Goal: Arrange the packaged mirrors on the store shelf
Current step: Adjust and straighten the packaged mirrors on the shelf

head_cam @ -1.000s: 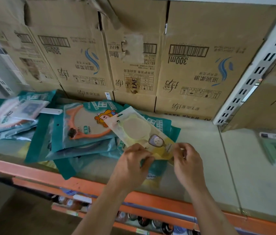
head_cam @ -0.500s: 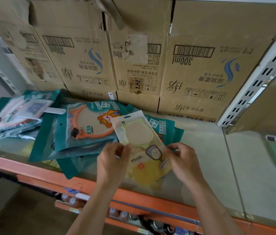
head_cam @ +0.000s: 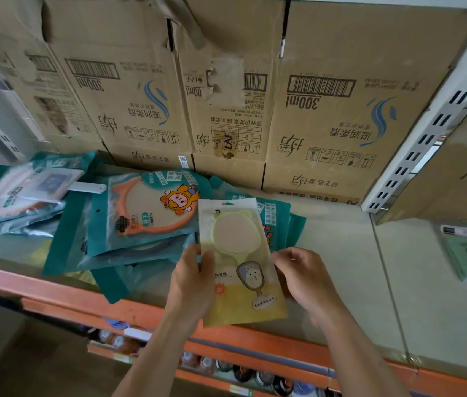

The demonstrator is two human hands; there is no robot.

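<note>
Mirror packet (head_cam: pixel 239 239) in pinch of left hand (head_cam: pixel 192 285) and right hand (head_cam: pixel 309 279), one per side.

cardboard box (head_cam: pixel 355 130): 300ml | middle box (head_cam: pixel 228 116): LAF | teal package (head_cam: pixel 152 222): MIRROR

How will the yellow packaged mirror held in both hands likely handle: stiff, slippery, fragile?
Probably fairly stiff: the yellow packaged mirror is flat with the left hand and right hand pinching only its side edges. Its glossy pouch looks slippery. The mirror disc seems breakable if dropped.
</note>
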